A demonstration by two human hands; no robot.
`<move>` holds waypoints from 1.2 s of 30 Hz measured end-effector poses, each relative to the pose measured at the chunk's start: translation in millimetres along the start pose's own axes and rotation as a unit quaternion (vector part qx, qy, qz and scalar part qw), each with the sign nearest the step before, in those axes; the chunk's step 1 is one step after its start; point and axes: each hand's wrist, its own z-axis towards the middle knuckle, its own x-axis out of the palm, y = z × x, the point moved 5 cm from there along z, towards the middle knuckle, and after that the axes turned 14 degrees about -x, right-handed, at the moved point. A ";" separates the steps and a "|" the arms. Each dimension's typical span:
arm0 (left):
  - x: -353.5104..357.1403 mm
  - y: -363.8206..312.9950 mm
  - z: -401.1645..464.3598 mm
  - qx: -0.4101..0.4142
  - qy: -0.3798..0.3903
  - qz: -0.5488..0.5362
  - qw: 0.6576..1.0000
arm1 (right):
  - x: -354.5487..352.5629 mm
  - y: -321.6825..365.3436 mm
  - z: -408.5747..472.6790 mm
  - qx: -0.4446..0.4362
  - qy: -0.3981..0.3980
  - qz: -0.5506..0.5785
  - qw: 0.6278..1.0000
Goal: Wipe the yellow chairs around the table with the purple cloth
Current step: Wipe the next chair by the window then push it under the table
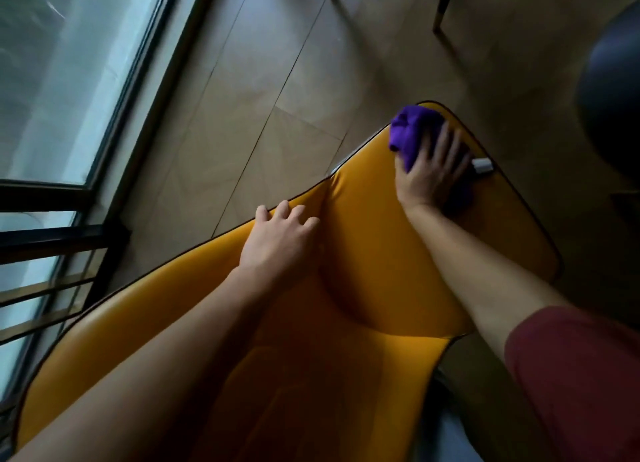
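Observation:
A yellow chair (pixel 363 253) with dark piping fills the lower middle of the head view, seen from above. My right hand (pixel 433 170) lies flat on the bunched purple cloth (pixel 412 129) and presses it onto the far corner of the chair's seat. My left hand (pixel 280 239) rests on the chair's left edge, where seat and backrest meet, with its fingers loosely bent over the rim. Part of the cloth is hidden under my right palm.
A glass door with a dark frame (pixel 145 90) runs along the left. Wooden floor (pixel 311 80) lies beyond the chair. Dark furniture legs (pixel 443 7) stand at the top, and a dark rounded chair (pixel 613 90) is at the right edge.

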 end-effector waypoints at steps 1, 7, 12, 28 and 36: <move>-5.7 4.8 1.8 -0.002 -0.012 -0.010 1.000 | 6.0 26.1 2.2 -0.079 0.011 -0.006 0.997; -6.3 4.3 -1.0 -0.010 -0.001 -0.024 1.000 | 42.0 60.2 -184.9 -0.430 0.169 -0.045 0.886; -3.6 5.4 -2.7 -0.011 0.013 -0.022 1.000 | 23.7 -20.5 -258.8 -0.606 0.263 -0.094 0.745; 1.3 -7.1 -5.6 0.017 0.024 0.043 0.999 | 35.2 51.2 -82.6 -0.500 0.156 -0.101 0.846; -0.3 -4.0 -6.4 0.004 0.007 0.031 0.999 | -20.7 -51.0 36.5 -0.013 0.044 -0.050 0.998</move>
